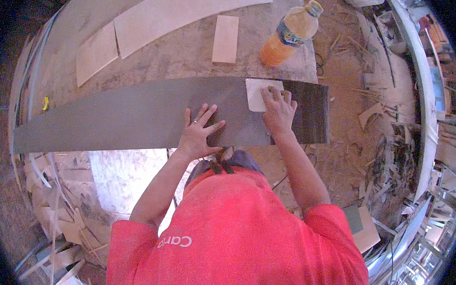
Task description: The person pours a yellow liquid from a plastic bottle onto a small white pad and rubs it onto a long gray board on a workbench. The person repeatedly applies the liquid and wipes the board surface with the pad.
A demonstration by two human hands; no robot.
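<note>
A long dark grey board (120,112) lies across the near side of the work table, its right end darker than the rest. My left hand (198,134) rests flat near the board's front edge with its fingers spread, a ring on one of them. Towards the right end, my right hand (280,114) has bent fingers pressed onto a thin white rectangular piece (255,96), which lies against the board near its far edge. The underside of that piece is hidden, so its kind does not show.
Beyond the board, the dusty table (176,50) bears a small pale wood block (225,39), a long pale panel (189,12), a shorter panel (97,55) and a plastic bottle (291,35) with orange liquid. A yellow object (45,103) sits far left. Wood scraps (341,170) litter the floor.
</note>
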